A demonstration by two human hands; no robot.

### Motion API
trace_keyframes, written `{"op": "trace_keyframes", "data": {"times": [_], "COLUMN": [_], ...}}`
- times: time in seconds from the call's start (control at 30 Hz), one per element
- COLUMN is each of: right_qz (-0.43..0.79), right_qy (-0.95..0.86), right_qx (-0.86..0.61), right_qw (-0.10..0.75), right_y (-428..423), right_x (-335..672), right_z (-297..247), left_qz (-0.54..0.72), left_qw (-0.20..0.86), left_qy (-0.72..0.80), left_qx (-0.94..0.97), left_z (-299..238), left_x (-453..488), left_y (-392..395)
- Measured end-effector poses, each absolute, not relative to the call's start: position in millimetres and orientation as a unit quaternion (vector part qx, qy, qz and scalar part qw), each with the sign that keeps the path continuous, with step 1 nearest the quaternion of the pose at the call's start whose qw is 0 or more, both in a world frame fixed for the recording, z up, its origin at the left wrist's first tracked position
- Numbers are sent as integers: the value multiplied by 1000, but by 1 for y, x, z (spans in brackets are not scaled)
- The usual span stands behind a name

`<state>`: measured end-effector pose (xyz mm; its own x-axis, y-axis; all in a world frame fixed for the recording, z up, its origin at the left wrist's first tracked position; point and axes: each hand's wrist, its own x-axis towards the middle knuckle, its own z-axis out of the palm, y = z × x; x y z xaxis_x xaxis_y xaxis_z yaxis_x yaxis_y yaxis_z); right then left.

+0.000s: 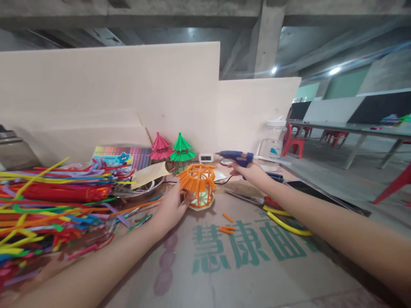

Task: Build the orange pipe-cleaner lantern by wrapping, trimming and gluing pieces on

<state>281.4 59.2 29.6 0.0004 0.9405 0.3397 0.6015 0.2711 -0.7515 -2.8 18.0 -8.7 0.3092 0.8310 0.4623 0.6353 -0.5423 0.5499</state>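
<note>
My left hand [175,207] is closed around the left side of a small orange pavilion model [199,185], made of pipe cleaners on a pale base. The strips of its roof fan out around an open ring at the top. With my right hand [245,170] I grip a blue hot glue gun [236,157], its nozzle pointing left, behind and to the right of the model. Several short orange pipe cleaner pieces [227,230] lie on the cardboard in front of the model. Some of my left fingers are hidden behind the model.
Colourful pipe cleaners [54,205] are heaped at the left, near a metal bowl [154,190]. Pink [159,146] and green [182,149] pavilion models stand behind. Scissors [250,197] with red-and-yellow handles lie under my right forearm. A clear bottle [272,143] stands at the back right.
</note>
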Motion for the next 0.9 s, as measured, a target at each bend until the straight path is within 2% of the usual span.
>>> {"op": "trace_keyframes", "data": {"times": [0.03, 0.1, 0.13, 0.37, 0.57, 0.9], "right_qz": [211, 233, 234, 159, 188, 164], "right_qy": [-674, -642, -643, -718, -730, -710], "right_qx": [-549, -459, -426, -432, -470, -491], "right_qw": [446, 568, 592, 522, 460, 478], "right_y": [44, 11, -5, -56, -48, -48], "right_x": [280, 278, 277, 267, 265, 263], "right_z": [29, 27, 25, 13, 4, 7], "left_qz": [370, 381, 386, 398, 398, 399], "left_qw": [133, 124, 115, 93, 53, 60], "left_qy": [455, 445, 442, 459, 456, 476], "left_qx": [799, 801, 802, 789, 794, 782], "left_z": [-9, -8, -8, -6, -3, -2], "left_x": [-3, -4, -4, -3, -3, -1], "left_y": [18, 17, 17, 18, 19, 18]}}
